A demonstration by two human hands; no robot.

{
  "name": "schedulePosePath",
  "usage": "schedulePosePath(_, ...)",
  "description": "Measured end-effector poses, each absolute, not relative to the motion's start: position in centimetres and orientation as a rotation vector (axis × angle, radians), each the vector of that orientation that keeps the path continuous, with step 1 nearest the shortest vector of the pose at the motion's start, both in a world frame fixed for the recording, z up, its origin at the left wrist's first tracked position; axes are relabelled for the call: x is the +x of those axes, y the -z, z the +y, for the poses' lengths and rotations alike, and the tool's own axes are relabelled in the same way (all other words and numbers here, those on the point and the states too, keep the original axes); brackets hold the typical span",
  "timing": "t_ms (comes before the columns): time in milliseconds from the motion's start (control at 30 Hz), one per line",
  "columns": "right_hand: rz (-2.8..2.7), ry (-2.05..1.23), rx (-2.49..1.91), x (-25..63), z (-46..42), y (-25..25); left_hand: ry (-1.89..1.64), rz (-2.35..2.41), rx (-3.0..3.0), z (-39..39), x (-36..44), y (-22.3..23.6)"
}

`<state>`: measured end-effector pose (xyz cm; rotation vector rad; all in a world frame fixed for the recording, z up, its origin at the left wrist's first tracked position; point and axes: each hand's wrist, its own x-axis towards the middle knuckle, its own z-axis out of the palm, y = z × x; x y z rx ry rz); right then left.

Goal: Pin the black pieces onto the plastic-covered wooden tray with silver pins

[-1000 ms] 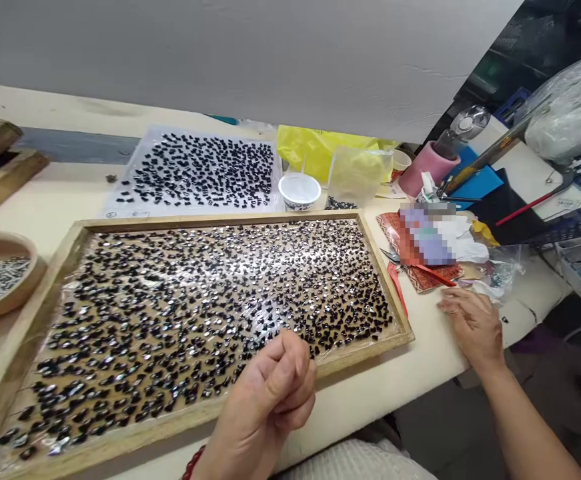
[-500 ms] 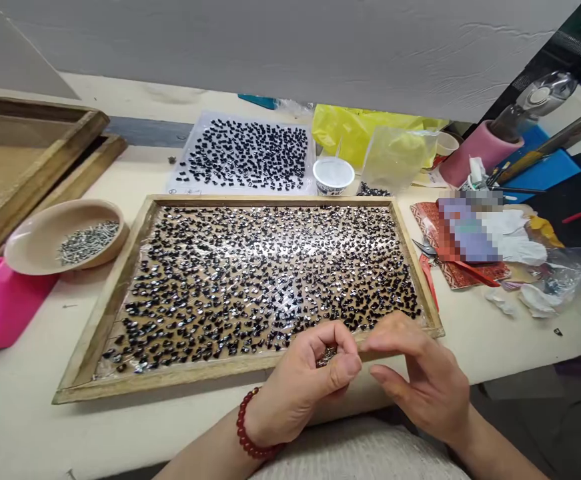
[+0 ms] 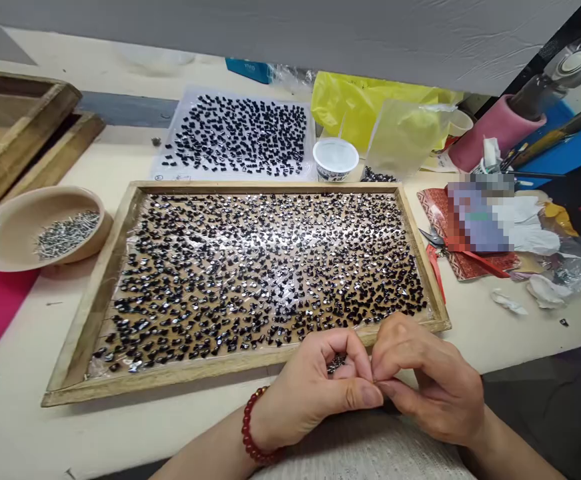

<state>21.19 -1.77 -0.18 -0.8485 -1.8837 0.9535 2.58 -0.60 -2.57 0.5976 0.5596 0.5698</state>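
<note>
My left hand (image 3: pixel 315 387), with a dark red bead bracelet (image 3: pixel 249 427) at the wrist, is curled around a small heap of metal pins (image 3: pixel 337 363). Its thumb and index tip meet the fingertips of my right hand (image 3: pixel 433 387), which is closed in a pinch. Whatever sits between those tips is too small to make out. Both hands are at the near right edge of a wooden-framed tray (image 3: pixel 180 382). Many small glossy black pieces (image 3: pixel 210 293) are spread over its plastic-covered bottom.
A beige bowl (image 3: pixel 0 233) of silvery pins stands left. Behind the tray lie a white sheet (image 3: pixel 170 170) with black pieces, a white cup (image 3: pixel 335 157) and a yellow bag (image 3: pixel 333 100). To the right are pliers (image 3: pixel 433 238) and a red patterned pouch (image 3: pixel 433 200). Wooden frames (image 3: pixel 35 160) lie far left.
My right hand has moved in to my left, and its thumb and fingers, apart before, have closed in a pinch at the left fingertips. The view has shifted slightly.
</note>
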Motion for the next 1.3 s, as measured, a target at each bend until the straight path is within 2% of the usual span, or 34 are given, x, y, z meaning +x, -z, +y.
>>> schedulePosePath(200, -1.931, -0.894, -0.907, 21.4, -1.9, 0.1, -0.585, 0.524, 0.537, -0.9, 2.6, 2.7)
schedulePosePath(400, -1.710, -0.517, -1.272, 23.0, -0.6, 1.6, -0.745, 0.489, 0.316, -0.8, 2.9, 2.0)
schedulePosePath(667, -1.999, -0.218, -1.442, 22.7, 1.7, 1.9, -0.782, 0.506, 0.331, -0.8, 3.1, 2.5)
schedulePosePath(833, -2.152, -0.164, -1.464, 21.1, 2.5, 1.7, -0.652, 0.532, 0.455, -1.2, 3.0, 2.6)
schedulePosePath(1300, -2.170, -0.118, -1.525, 22.4, 2.4, 2.1, -0.687, 0.557, 0.685, -1.4, 2.4, 2.7)
